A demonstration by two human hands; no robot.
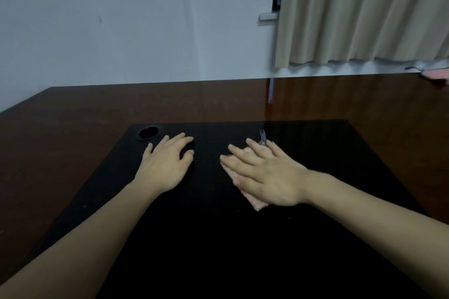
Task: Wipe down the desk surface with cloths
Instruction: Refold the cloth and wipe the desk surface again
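1. Nearest, two bare forearms are seen reaching forward from the bottom corners over a black desk (218,250).
2. Further on, the right hand (267,177) is laid flat on a pinkish cloth (255,204), its fingers (240,153) straight and slightly spread, pressing the cloth onto the black surface.
3. The cloth is found right of the desk's centre, mostly hidden under the palm; its edges show below the thumb side and beyond the fingertips, where a small grey tag (263,137) sticks out.
4. The left hand (167,165) is set on the desk apart from the right, towards the left; its fingers are bent over a dark patch beneath them, and whether anything is held there cannot be told.
5. Just beyond the left hand, a round cable hole (147,132) is sunk into the desk's far left corner.
6. Behind the black desk, a glossy brown table (218,102) is spread out to both sides.
7. At the table's far right edge, a pink object (436,75) is partly cut off by the frame.
8. Farthest, a pale wall (133,26) and a beige curtain (364,12) are seen, the curtain hanging on the right.
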